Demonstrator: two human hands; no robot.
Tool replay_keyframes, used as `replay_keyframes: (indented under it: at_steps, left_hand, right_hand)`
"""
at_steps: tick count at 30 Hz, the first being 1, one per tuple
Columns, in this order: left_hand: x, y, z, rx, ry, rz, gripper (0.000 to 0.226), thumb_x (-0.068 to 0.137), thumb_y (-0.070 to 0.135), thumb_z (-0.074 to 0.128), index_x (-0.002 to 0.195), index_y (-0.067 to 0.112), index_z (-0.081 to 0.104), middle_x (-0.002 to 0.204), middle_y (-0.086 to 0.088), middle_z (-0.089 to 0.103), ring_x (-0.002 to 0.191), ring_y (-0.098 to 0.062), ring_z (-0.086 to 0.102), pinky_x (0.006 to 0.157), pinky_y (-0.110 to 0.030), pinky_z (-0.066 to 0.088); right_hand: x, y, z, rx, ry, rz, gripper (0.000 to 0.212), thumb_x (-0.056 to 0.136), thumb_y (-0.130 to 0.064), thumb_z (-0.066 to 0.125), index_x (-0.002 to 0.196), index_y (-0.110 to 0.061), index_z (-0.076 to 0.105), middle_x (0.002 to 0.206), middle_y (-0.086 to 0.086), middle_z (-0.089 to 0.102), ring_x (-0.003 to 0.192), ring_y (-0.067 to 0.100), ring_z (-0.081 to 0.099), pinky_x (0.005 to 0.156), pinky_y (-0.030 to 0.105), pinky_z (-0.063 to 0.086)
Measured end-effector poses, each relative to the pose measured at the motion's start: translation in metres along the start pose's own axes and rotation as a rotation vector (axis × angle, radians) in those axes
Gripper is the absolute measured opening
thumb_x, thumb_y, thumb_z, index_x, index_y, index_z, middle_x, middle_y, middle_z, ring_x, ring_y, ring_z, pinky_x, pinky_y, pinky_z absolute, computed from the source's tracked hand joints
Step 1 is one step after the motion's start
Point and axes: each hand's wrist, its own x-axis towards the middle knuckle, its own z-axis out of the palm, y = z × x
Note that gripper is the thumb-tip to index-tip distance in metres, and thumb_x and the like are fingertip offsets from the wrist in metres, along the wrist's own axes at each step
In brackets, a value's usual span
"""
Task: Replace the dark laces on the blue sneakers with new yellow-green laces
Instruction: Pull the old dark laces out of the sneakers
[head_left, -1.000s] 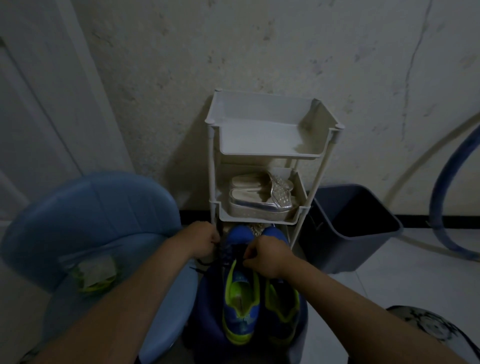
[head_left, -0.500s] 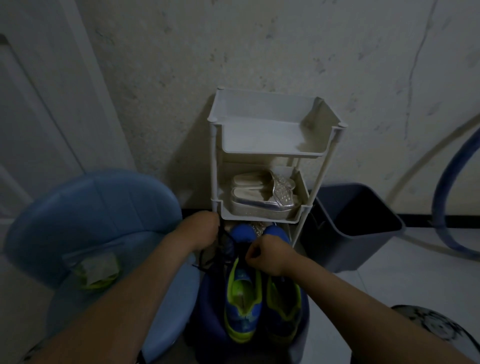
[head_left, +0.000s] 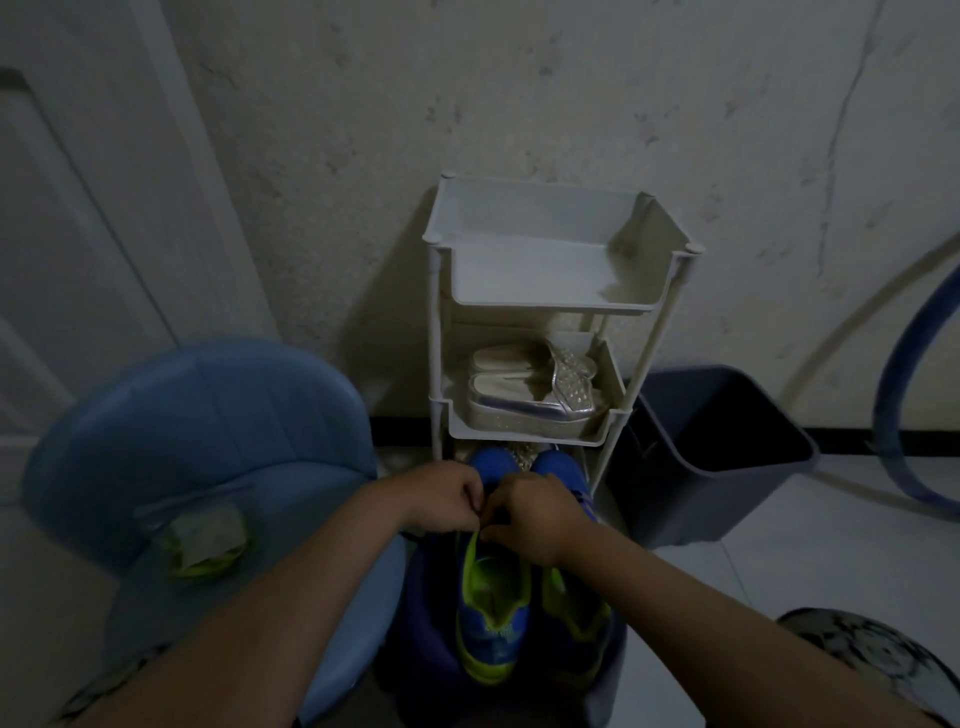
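Sneaker (head_left: 493, 618), toe pointing away; left grip (head_left: 441, 493) and right grip (head_left: 535, 514) meet over its lacing, both curled, apparently pinching hidden dark lace.

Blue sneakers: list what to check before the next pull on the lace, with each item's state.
1. Hands on the job: left hand and right hand meet over the lacing of one blue sneaker: ok.
2. Dark lace pinched: the fingers are curled and hide it: cannot tell.
3. Shoe support: the sneaker sits beside its pair on the dark stool: ok.
4. New laces at hand: the yellow-green pack lies on the blue chair, beside the left arm: ok.
5. Old lace fully out of the eyelets: covered by the hands: cannot tell.
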Motion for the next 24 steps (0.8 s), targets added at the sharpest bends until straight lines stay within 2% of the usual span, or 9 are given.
replay_keyframes:
  at_steps: [2, 4, 10, 12, 14, 18, 20, 22, 24]
  left_hand:
    - [0.002, 0.0, 0.007, 0.039, 0.003, 0.032, 0.021, 0.072, 0.028, 0.079, 0.08, 0.029, 0.059, 0.084, 0.01, 0.062, 0.085, -0.014, 0.063, 0.082, -0.035, 0.053]
    - [0.004, -0.003, 0.011, 0.032, 0.014, 0.041, 0.025, 0.072, 0.027, 0.08, 0.084, 0.026, 0.058, 0.086, 0.008, 0.062, 0.084, -0.014, 0.063, 0.079, -0.034, 0.053]
    - [0.005, -0.003, 0.016, 0.009, -0.017, 0.057, 0.02, 0.08, 0.014, 0.065, 0.094, 0.025, 0.056, 0.079, 0.011, 0.054, 0.072, -0.008, 0.052, 0.061, -0.019, 0.042]
    - [0.006, -0.001, 0.019, 0.019, 0.016, 0.066, 0.013, 0.082, 0.015, 0.066, 0.089, 0.024, 0.059, 0.075, 0.012, 0.052, 0.069, -0.005, 0.05, 0.06, -0.016, 0.04]
    - [0.009, -0.001, 0.02, 0.002, 0.068, 0.058, 0.007, 0.084, 0.02, 0.07, 0.085, 0.019, 0.062, 0.076, 0.009, 0.055, 0.073, -0.006, 0.052, 0.064, -0.018, 0.041]
    - [0.013, -0.003, 0.019, -0.037, 0.125, 0.045, 0.014, 0.085, 0.022, 0.071, 0.086, 0.008, 0.069, 0.079, 0.003, 0.06, 0.073, -0.007, 0.054, 0.058, -0.008, 0.037]
    - [0.014, -0.004, 0.02, -0.029, 0.122, 0.055, 0.011, 0.085, 0.021, 0.071, 0.084, 0.009, 0.07, 0.08, 0.001, 0.062, 0.075, -0.008, 0.056, 0.059, -0.009, 0.038]
    - [0.014, -0.004, 0.02, -0.024, 0.118, 0.061, 0.01, 0.084, 0.02, 0.072, 0.086, 0.01, 0.071, 0.082, 0.002, 0.063, 0.075, -0.007, 0.056, 0.06, -0.011, 0.038]
    - [0.014, -0.005, 0.019, -0.056, 0.114, 0.057, 0.012, 0.083, 0.022, 0.074, 0.087, 0.01, 0.072, 0.08, 0.004, 0.064, 0.072, -0.005, 0.056, 0.061, -0.012, 0.04]
  right_hand:
    - [0.001, 0.001, -0.002, 0.035, -0.006, 0.019, 0.022, 0.087, -0.043, 0.064, 0.101, -0.029, 0.073, 0.107, -0.004, 0.067, 0.101, 0.018, 0.061, 0.089, 0.035, 0.045]
    - [0.0, 0.002, -0.002, 0.077, -0.018, 0.058, 0.02, 0.086, -0.04, 0.064, 0.095, -0.026, 0.074, 0.102, -0.004, 0.07, 0.096, 0.018, 0.063, 0.085, 0.034, 0.047]
    - [0.003, 0.02, -0.023, 0.118, 0.157, 0.293, 0.015, 0.09, -0.032, 0.058, 0.089, -0.02, 0.068, 0.098, 0.004, 0.07, 0.092, 0.025, 0.066, 0.076, 0.031, 0.051]
    - [0.002, 0.022, -0.025, 0.145, 0.108, 0.287, 0.01, 0.09, -0.029, 0.056, 0.088, -0.025, 0.065, 0.1, 0.004, 0.07, 0.095, 0.025, 0.066, 0.077, 0.03, 0.049]
    - [0.002, 0.022, -0.021, 0.145, 0.065, 0.247, 0.013, 0.089, -0.025, 0.057, 0.097, -0.027, 0.067, 0.106, 0.001, 0.069, 0.1, 0.022, 0.065, 0.078, 0.027, 0.047]
    - [0.004, 0.019, -0.015, 0.182, -0.001, 0.117, 0.052, 0.081, -0.021, 0.06, 0.132, -0.028, 0.059, 0.131, 0.002, 0.058, 0.121, 0.019, 0.054, 0.099, 0.03, 0.046]
    - [0.005, 0.015, -0.013, 0.182, -0.036, 0.05, 0.053, 0.078, -0.026, 0.058, 0.131, -0.033, 0.059, 0.127, 0.0, 0.061, 0.116, 0.017, 0.056, 0.097, 0.033, 0.048]
    - [0.006, 0.013, -0.012, 0.139, -0.041, 0.036, 0.039, 0.082, -0.031, 0.063, 0.121, -0.035, 0.066, 0.114, -0.004, 0.07, 0.105, 0.016, 0.063, 0.087, 0.033, 0.053]
    - [0.007, 0.014, -0.011, 0.1, -0.03, 0.05, 0.026, 0.085, -0.033, 0.066, 0.11, -0.033, 0.073, 0.106, -0.005, 0.073, 0.099, 0.015, 0.065, 0.084, 0.033, 0.054]
